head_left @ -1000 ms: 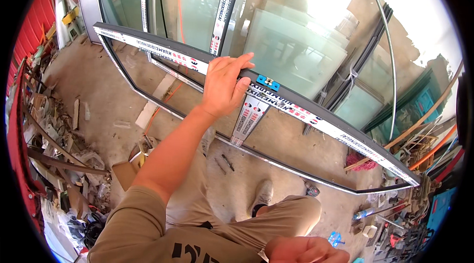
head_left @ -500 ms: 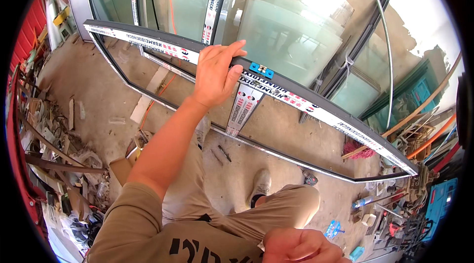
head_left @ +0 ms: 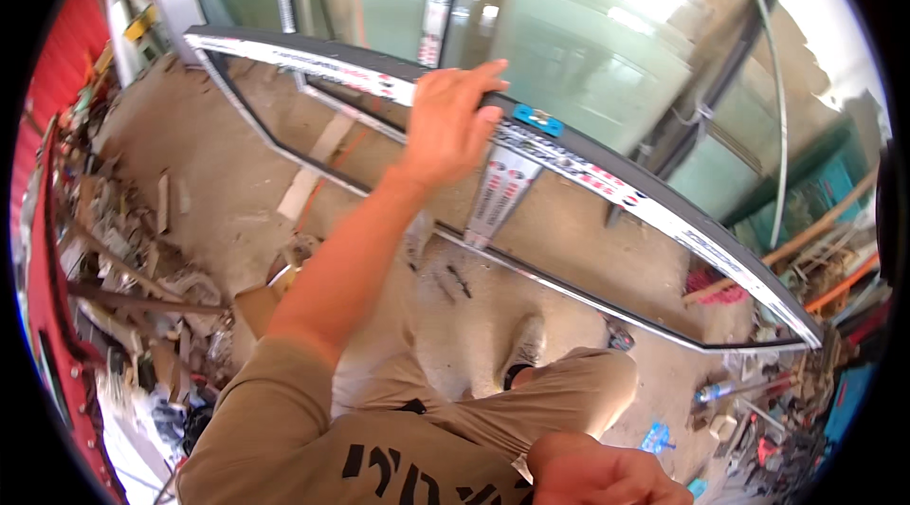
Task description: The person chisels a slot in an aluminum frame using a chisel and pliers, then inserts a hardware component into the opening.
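Note:
A long dark metal window frame (head_left: pixel 654 211), partly covered with printed white protective film, stands on edge across the view. My left hand (head_left: pixel 450 126) is closed over its upper rail, fingers lying across the top and thumb on the near side. Just right of the thumb, a small blue fitting (head_left: pixel 538 119) with a metal middle sits on the rail. Below it, a film-covered crossbar (head_left: pixel 502 197) joins the upper and lower rails. My right hand (head_left: pixel 607 472) is held close to my body at the bottom edge, fingers curled; anything inside them is hidden.
Large glass panes (head_left: pixel 597 60) lean behind the frame. Scrap and plastic litter (head_left: pixel 190 344) lie at the left beside a red metal edge. A dark pen-like object (head_left: pixel 460 280) is on the floor near my feet. Tools and a blue case (head_left: pixel 848 401) crowd the right side.
The whole view has shifted, so the frame and both hands appear farther right. My left hand keeps its place on the rail beside the blue fitting; my right hand stays curled.

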The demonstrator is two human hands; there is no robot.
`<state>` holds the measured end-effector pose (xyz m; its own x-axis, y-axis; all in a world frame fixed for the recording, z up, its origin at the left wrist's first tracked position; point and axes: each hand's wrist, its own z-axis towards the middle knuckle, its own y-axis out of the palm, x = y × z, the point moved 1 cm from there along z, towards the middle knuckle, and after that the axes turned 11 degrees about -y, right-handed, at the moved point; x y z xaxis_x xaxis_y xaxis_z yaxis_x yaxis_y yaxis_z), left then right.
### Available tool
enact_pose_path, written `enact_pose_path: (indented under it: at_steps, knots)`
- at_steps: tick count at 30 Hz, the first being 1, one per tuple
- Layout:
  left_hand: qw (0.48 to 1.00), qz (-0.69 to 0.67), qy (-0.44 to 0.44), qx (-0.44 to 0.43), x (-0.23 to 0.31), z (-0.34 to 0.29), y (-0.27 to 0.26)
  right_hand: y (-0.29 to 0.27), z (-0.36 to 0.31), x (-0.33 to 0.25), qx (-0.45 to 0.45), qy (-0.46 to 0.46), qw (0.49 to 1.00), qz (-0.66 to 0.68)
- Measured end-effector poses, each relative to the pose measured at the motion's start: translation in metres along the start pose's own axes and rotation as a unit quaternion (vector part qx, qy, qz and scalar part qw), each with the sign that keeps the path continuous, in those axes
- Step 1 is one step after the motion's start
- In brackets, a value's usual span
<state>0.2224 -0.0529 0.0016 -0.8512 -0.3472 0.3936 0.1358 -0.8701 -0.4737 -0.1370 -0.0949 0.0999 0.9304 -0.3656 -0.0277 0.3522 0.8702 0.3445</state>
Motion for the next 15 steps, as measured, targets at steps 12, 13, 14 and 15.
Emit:
enact_pose_path:
  at_steps: [12, 13, 14, 15]
  knots:
    - [0.999, -0.039, 0.002, 0.024, 0.003, -0.001, 0.004, 0.012, 0.011, 0.003, 0.072, 0.067, 0.991, 0.089]
    - [0.999, -0.039, 0.005, 0.02, 0.004, -0.001, 0.006, 0.008, 0.013, 0.004, 0.076, 0.067, 0.991, 0.087]
    - [0.999, -0.043, 0.006, 0.022, 0.005, 0.0, 0.008, 0.001, 0.018, 0.005, 0.067, 0.082, 0.986, 0.125]
    - [0.998, -0.049, 0.011, 0.022, 0.007, 0.002, 0.012, -0.008, 0.023, 0.005, 0.061, 0.094, 0.981, 0.16]
